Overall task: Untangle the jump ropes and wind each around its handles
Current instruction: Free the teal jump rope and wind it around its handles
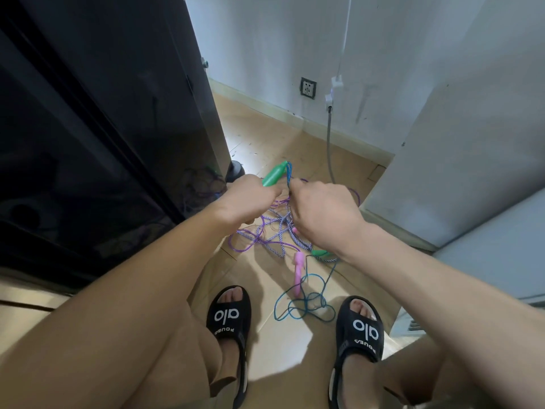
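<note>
Tan floor (283,343): L hand (240,199) holds green handle (274,174), R hand (321,208) pinches blue rope (289,175).

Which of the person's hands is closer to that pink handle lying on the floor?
The right. The right hand hovers just above and beyond the pink handle, pinching blue rope; the left hand is farther off, gripping the green handle.

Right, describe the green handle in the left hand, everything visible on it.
The green handle looks like smooth, glossy plastic, rounded and tapering toward its far tip. It points up and away from the person, tilted to the right. The left hand grips its lower end, hiding that part. A thin blue cord leaves the tip and drops to the right hand, which pinches it. The handle is held above the floor, over the tangled ropes.
</note>
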`<state>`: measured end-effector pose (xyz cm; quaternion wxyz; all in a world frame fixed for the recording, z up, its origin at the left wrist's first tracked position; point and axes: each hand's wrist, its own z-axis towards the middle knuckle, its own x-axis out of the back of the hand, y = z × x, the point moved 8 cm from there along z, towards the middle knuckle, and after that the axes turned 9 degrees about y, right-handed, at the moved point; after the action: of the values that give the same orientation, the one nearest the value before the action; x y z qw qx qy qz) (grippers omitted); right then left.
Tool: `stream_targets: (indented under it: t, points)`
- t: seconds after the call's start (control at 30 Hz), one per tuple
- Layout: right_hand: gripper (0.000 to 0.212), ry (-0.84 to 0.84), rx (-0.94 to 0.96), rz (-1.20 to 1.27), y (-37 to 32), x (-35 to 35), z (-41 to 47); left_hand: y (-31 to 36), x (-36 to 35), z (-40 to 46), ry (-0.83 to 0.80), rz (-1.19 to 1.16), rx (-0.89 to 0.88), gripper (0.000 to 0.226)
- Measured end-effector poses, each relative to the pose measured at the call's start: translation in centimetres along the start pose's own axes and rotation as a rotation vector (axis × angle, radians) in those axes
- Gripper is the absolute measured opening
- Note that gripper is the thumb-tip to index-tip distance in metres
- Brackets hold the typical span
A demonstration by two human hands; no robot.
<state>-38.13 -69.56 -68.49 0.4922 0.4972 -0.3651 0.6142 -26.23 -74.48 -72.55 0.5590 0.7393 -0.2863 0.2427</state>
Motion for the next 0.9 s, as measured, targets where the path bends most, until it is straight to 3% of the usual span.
stream_targets:
  t: [0.1,0.23,0.33,0.53,0.73,0.9]
  points:
    - [0.010,-0.096,0.140,-0.056,-1.3,-0.8,-0.7,0.7,0.1,0.2,0.061,0.386,-0.162,0.037]
    - [0.012,-0.113,0.266,0.005,-2.4,-0.9,-1.5,1.9,-1.5,-1.0,0.038,0.755,-0.359,0.006]
    - [0.022,-0.143,0.190,0.258,-0.6,-1.0,-1.2,2.4,-2.7,-2.1,-0.022,0.966,-0.551,0.029]
    - [0.027,-0.195,0.152,0.673,-0.1,-0.7,-1.0,2.7,-2.7,-3.5,-0.004,0.992,-0.741,0.056]
    - [0.028,-0.247,0.012,0.834,0.5,-0.3,-0.7,3.6,-2.0,-4.9,-0.039,0.914,-0.806,0.052]
    - [0.026,-0.066,-0.099,0.811,2.6,0.5,0.4,3.9,-2.7,-6.4,-0.090,0.887,-0.894,0.055]
